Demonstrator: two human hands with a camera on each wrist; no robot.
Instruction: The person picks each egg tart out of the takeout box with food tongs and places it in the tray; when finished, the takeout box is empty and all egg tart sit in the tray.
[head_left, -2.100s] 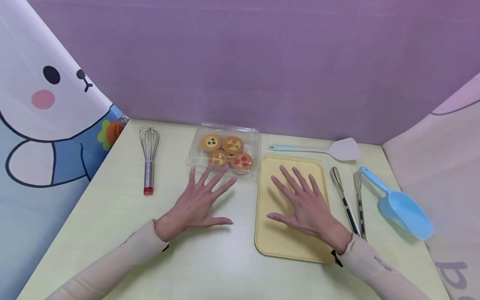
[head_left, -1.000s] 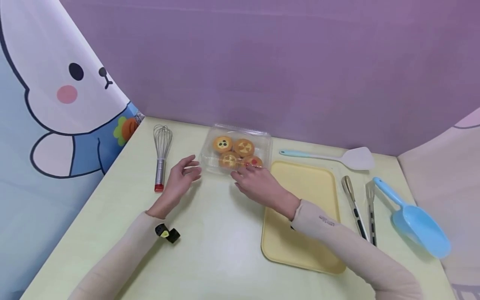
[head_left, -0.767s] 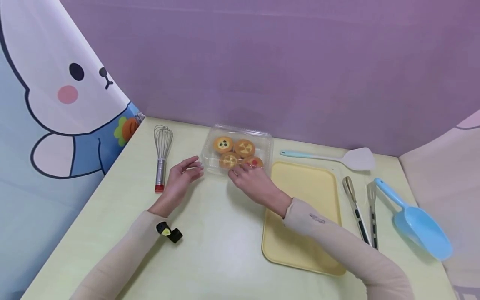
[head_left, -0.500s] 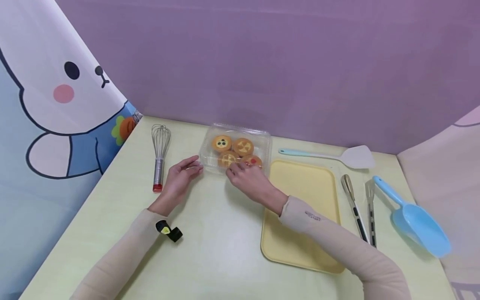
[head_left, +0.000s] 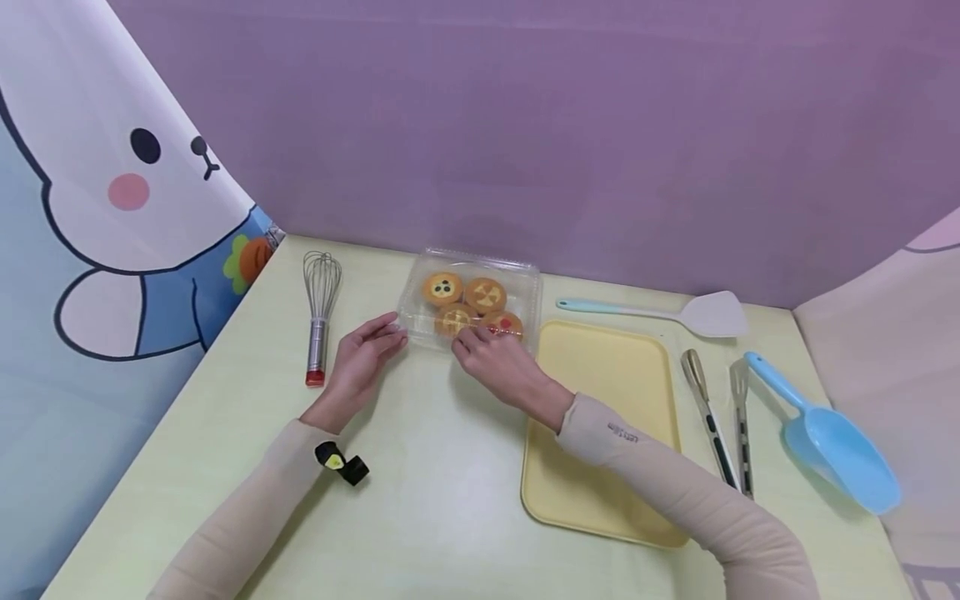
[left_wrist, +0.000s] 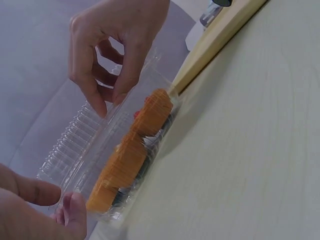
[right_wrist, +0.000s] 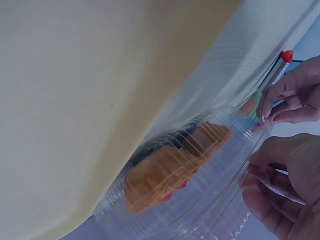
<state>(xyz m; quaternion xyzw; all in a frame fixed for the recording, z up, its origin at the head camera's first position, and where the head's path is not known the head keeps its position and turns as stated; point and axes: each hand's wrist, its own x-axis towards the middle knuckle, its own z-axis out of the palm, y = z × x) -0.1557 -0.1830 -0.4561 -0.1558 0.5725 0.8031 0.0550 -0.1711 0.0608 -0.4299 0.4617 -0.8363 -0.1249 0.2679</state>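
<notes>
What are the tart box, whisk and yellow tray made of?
The box looks like glossy clear plastic: the tarts show through. The whisk is probably polished metal, given its silvery shine. The tray, evenly yellow and matte, may be plastic or coated metal.

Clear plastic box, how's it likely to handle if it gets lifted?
The clear box will probably flex, as its plastic looks thin and ribbed. The four pastries might slide if it tilts, with bare space beside them.

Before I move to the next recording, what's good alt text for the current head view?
A person's left hand and right hand pinch the rim of a clear box of four round pastries. To its right lie a yellow tray, a spatula and a blue scoop; to its left, a whisk.
</notes>
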